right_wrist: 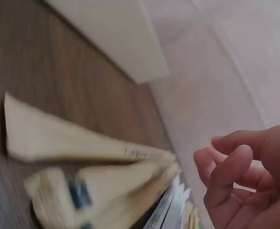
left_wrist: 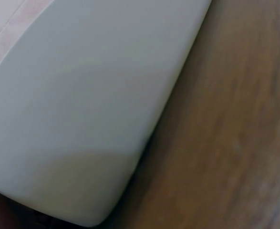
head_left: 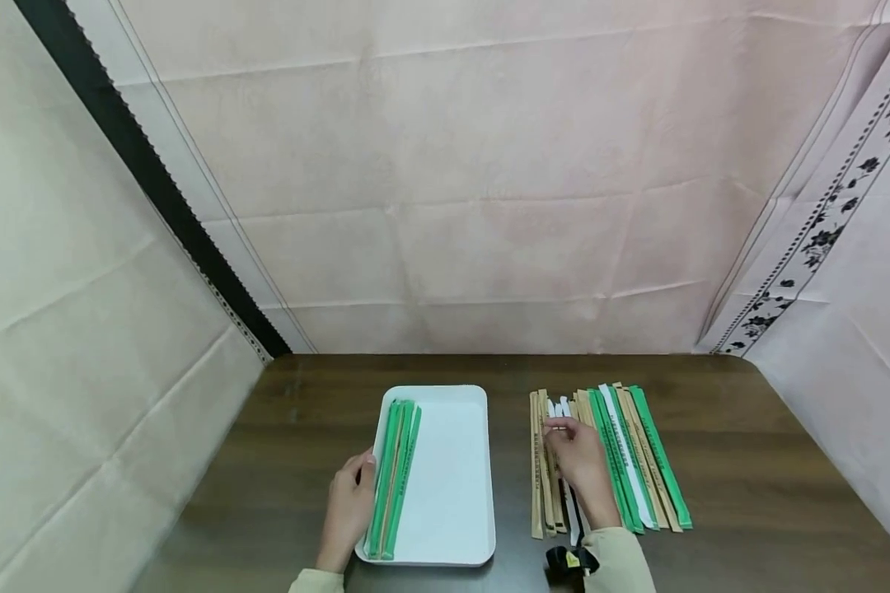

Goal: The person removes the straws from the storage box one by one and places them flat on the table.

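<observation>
Green packets (head_left: 404, 478) are lined along the left side of the tray (head_left: 452, 478); whether its rim is pinched by the left hand's (head_left: 350, 501) fingers cannot be told. Right of the tray, mixed packets (head_left: 660, 461) are overhung by the right hand (head_left: 580, 457), fingers loosely bent, nothing visibly pinched. Being bunched, neighbours could be dragged along by a wide pinch.

Pale cream sleeves (head_left: 617, 564); by the right cuff (head_left: 610, 538), a black device (head_left: 559, 561) with a small yellow marking (head_left: 573, 560)
</observation>
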Tool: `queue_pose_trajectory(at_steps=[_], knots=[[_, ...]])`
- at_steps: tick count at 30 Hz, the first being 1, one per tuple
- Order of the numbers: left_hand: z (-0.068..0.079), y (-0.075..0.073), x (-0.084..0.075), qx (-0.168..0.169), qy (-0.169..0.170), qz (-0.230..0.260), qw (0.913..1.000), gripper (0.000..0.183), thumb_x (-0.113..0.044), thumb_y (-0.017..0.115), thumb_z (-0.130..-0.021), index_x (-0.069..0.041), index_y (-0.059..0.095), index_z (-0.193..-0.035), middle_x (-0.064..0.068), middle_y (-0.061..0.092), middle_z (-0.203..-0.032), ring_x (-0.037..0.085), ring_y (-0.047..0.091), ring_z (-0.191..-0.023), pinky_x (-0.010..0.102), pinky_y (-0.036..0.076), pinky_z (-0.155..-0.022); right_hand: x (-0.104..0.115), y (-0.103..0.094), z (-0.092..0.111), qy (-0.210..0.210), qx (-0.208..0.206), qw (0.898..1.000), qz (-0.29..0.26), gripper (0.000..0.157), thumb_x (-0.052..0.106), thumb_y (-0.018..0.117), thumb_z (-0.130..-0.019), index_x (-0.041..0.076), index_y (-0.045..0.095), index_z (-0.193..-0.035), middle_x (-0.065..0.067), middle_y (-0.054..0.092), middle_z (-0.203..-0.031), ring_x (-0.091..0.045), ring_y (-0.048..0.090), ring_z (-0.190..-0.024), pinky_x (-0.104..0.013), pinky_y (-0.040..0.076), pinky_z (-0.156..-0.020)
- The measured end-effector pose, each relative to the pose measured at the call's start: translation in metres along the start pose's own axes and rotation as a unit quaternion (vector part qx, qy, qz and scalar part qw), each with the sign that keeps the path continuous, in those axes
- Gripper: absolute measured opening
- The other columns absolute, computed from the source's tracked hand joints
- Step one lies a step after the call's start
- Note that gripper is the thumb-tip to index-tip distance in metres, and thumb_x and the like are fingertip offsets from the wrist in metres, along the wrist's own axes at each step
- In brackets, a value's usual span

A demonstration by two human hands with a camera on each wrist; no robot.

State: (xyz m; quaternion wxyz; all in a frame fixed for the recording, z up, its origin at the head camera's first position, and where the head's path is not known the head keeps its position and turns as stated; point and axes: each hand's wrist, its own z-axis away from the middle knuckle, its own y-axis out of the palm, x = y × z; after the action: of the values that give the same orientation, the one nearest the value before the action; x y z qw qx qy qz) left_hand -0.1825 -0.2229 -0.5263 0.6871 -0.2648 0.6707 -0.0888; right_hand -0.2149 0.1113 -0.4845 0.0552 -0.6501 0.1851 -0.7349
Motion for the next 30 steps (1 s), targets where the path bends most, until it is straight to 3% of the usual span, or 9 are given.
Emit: queue_pose_trajectory(at_steps=[5,10,14,17,23,30], knots=[[-0.003,0.0,-0.002,0.001,0.014,-0.005,0.9999,0.042,-0.02,0.046,-0.114,0.007,0.061,-0.143,0.023,0.065,-0.139,0.034,0.063,-0.123,0.058,0.049,-0.104,0.027,0.026,0.018,-0.022,0.041,0.996,-0.074,0.023,0.008,0.062,-0.104,-0.004,0.069,-0.123,-0.018,0.069,-0.097,-0.012,0.052,-0.051,-0.026,0.047,-0.044],[-0.004,-0.003,-0.001,0.005,0.014,0.003,0.9999,0.044,-0.022,0.045,-0.115,0.006,0.059,-0.146,0.025,0.062,-0.142,0.034,0.064,-0.119,0.058,0.05,-0.103,0.055,0.081,0.033,-0.026,0.106,0.988,-0.106,0.014,0.002,0.062,-0.1,-0.005,0.069,-0.109,-0.016,0.072,-0.086,-0.012,0.058,-0.052,-0.027,0.051,-0.045],[-0.006,-0.006,-0.001,0.003,0.004,0.006,1.0,0.045,-0.023,0.044,-0.116,0.006,0.058,-0.147,0.026,0.061,-0.144,0.035,0.063,-0.12,0.058,0.05,-0.103,0.07,0.124,0.031,-0.024,0.137,0.989,-0.041,0.006,0.004,0.067,-0.098,-0.001,0.069,-0.101,-0.019,0.072,-0.083,-0.01,0.059,-0.049,-0.03,0.056,-0.048],[-0.008,-0.003,0.001,0.003,0.008,0.003,1.0,0.044,-0.023,0.045,-0.115,0.006,0.058,-0.146,0.025,0.062,-0.142,0.035,0.063,-0.121,0.057,0.05,-0.103,0.074,0.145,0.022,-0.024,0.15,0.988,0.033,0.007,0.007,0.068,-0.1,0.001,0.068,-0.095,-0.015,0.07,-0.074,-0.01,0.059,-0.045,-0.028,0.054,-0.048],[-0.009,0.003,0.003,0.002,0.041,0.005,0.9992,0.042,-0.018,0.046,-0.115,0.009,0.06,-0.143,0.027,0.064,-0.137,0.039,0.064,-0.122,0.057,0.052,-0.102,0.079,0.165,0.005,-0.046,0.177,0.972,0.148,0.02,0.005,0.064,-0.101,0.001,0.066,-0.081,-0.009,0.064,-0.06,-0.021,0.066,-0.047,-0.023,0.046,-0.044],[0.0,0.002,0.003,0.005,0.026,0.011,0.9996,0.042,-0.018,0.046,-0.115,0.009,0.058,-0.145,0.028,0.062,-0.142,0.041,0.061,-0.129,0.059,0.048,-0.106,0.075,0.181,-0.002,-0.05,0.175,0.968,0.173,0.012,-0.003,0.063,-0.097,-0.002,0.065,-0.085,-0.009,0.062,-0.062,-0.022,0.068,-0.048,-0.023,0.048,-0.041]])
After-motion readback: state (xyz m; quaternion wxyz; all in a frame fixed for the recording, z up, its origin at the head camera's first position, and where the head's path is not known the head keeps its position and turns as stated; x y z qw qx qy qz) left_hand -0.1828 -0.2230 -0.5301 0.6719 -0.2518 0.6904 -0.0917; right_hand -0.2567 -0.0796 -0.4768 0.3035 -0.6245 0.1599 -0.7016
